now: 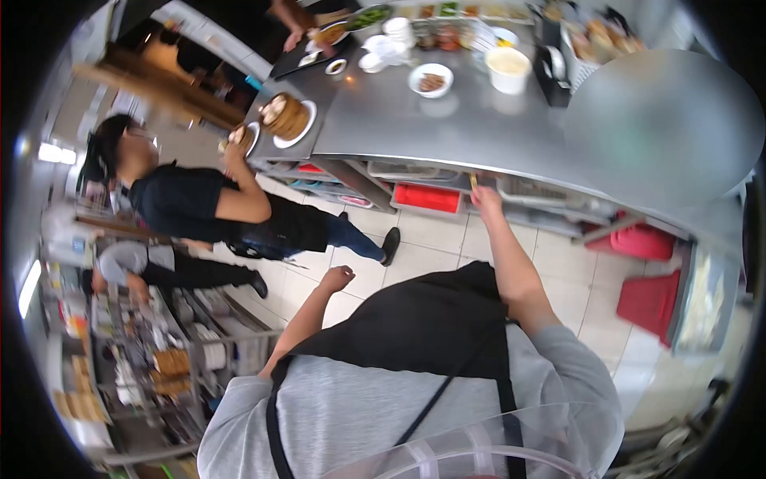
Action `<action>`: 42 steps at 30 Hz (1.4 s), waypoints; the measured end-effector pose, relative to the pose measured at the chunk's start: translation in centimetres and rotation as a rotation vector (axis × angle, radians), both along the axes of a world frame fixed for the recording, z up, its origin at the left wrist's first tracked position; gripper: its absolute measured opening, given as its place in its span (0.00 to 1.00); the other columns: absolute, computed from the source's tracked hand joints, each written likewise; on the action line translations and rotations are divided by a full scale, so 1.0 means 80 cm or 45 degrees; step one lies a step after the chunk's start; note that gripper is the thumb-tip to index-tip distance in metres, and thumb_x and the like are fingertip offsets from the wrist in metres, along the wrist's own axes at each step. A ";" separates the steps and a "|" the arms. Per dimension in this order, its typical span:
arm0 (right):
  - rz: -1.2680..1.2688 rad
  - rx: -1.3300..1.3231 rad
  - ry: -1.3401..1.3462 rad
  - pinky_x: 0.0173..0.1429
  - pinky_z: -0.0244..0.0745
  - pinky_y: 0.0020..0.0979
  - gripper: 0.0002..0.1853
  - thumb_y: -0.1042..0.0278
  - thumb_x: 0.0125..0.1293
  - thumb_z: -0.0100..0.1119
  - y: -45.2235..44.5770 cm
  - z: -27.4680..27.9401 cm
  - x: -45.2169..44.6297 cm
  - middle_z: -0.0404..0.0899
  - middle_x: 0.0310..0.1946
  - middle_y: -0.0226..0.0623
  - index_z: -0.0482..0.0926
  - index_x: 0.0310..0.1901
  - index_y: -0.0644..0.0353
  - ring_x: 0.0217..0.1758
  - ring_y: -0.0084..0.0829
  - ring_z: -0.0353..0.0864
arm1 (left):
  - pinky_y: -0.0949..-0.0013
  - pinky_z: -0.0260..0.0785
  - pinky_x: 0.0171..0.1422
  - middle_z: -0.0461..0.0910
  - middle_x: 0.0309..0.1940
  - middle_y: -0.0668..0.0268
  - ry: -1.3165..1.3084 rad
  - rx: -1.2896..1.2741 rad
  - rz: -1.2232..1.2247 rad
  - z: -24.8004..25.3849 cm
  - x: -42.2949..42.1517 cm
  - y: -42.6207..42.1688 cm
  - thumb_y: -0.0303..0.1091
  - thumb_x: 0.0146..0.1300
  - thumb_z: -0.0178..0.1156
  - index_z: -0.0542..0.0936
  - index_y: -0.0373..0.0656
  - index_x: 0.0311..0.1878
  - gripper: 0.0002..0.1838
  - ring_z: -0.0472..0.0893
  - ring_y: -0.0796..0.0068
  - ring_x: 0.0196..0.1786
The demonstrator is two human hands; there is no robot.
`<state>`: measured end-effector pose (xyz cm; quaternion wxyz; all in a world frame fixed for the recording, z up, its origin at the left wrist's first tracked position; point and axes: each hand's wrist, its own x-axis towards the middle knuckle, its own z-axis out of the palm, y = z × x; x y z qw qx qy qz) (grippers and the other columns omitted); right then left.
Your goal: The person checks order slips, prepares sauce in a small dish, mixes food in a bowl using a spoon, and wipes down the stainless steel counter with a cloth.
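My left hand (339, 278) hangs over the tiled floor beside my apron, its fingers loosely curled, with nothing visible in them. Near the front edge of the steel counter (375, 120), my right hand (485, 201) pinches a small yellowish strip (473, 182); its exact kind is too small to tell. Below that edge, close to my right hand, are a red tray (427, 198) and other shelf bins. On the counter beyond stand a white bowl with brown food (431, 81) and a large white tub (508, 70).
To the left, a person in black (191, 199) reaches toward bamboo steamers (285, 116) on a white plate. Another person's hand (294, 38) is at the far counter. A red bin (650, 303) stands at right. Shelving (171, 375) lines the lower left.
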<state>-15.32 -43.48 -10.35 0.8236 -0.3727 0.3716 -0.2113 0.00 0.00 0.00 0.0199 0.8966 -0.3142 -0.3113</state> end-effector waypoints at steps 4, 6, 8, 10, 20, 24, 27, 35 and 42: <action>0.568 -0.292 0.189 0.24 0.65 0.21 0.04 0.80 0.51 0.53 0.086 0.107 0.060 0.73 0.18 0.29 0.77 0.28 0.65 0.20 0.19 0.70 | 0.60 0.69 0.47 0.79 0.34 0.57 0.016 0.106 0.117 -0.006 0.028 0.068 0.49 0.52 0.54 0.79 0.48 0.33 0.16 0.77 0.57 0.41; 0.812 -0.497 0.072 0.25 0.66 0.21 0.05 0.76 0.53 0.55 0.082 0.150 0.097 0.74 0.18 0.28 0.79 0.31 0.65 0.21 0.18 0.70 | 0.61 0.69 0.48 0.79 0.35 0.57 0.117 0.127 0.262 -0.035 -0.008 0.049 0.49 0.52 0.55 0.79 0.47 0.34 0.16 0.77 0.57 0.42; 0.992 -0.727 -0.029 0.27 0.67 0.21 0.07 0.73 0.53 0.58 0.091 0.215 0.167 0.74 0.19 0.28 0.79 0.34 0.64 0.23 0.18 0.72 | 0.61 0.69 0.48 0.79 0.35 0.55 0.166 0.081 0.326 -0.049 -0.020 0.055 0.49 0.52 0.54 0.80 0.47 0.35 0.17 0.77 0.57 0.42; 0.957 -1.022 -0.125 0.27 0.68 0.21 0.07 0.73 0.53 0.59 0.083 0.246 0.258 0.75 0.19 0.29 0.80 0.34 0.63 0.23 0.18 0.73 | 0.61 0.69 0.47 0.79 0.35 0.55 0.200 0.053 0.449 -0.052 -0.035 0.045 0.50 0.52 0.53 0.79 0.47 0.36 0.18 0.77 0.57 0.41; 0.409 -0.787 0.255 0.32 0.74 0.29 0.08 0.77 0.45 0.60 0.012 0.204 0.703 0.76 0.27 0.39 0.72 0.28 0.61 0.29 0.33 0.78 | 0.74 0.67 0.39 0.78 0.35 0.68 0.369 -0.942 1.442 0.040 0.115 -0.086 0.41 0.60 0.52 0.76 0.41 0.44 0.15 0.77 0.77 0.35; 0.474 -0.733 0.514 0.44 0.73 0.35 0.08 0.67 0.49 0.59 0.030 0.161 0.783 0.78 0.35 0.42 0.76 0.31 0.61 0.41 0.41 0.78 | 0.78 0.67 0.33 0.76 0.28 0.68 0.247 -1.400 1.561 0.103 0.247 -0.156 0.39 0.61 0.52 0.76 0.39 0.39 0.12 0.75 0.81 0.30; 0.625 -1.066 0.484 0.25 0.79 0.26 0.06 0.83 0.49 0.56 0.052 0.197 0.764 0.78 0.27 0.44 0.72 0.30 0.67 0.23 0.33 0.81 | 0.75 0.71 0.40 0.77 0.33 0.61 0.253 -1.665 1.789 0.136 0.327 -0.199 0.36 0.61 0.51 0.73 0.35 0.44 0.14 0.78 0.73 0.36; 0.775 -1.065 0.121 0.25 0.77 0.25 0.10 0.74 0.52 0.59 0.007 0.269 0.690 0.77 0.29 0.43 0.72 0.36 0.67 0.24 0.32 0.81 | 0.65 0.76 0.40 0.70 0.43 0.55 0.494 -1.932 2.118 0.111 0.460 -0.227 0.24 0.59 0.43 0.57 0.37 0.55 0.20 0.76 0.64 0.38; 1.089 -0.580 -0.175 0.31 0.76 0.25 0.09 0.76 0.57 0.54 -0.019 0.291 0.512 0.75 0.31 0.36 0.71 0.40 0.63 0.30 0.28 0.79 | 0.68 0.76 0.37 0.75 0.41 0.60 0.432 -1.919 2.046 0.080 0.509 -0.249 0.19 0.57 0.41 0.67 0.41 0.50 0.17 0.78 0.68 0.36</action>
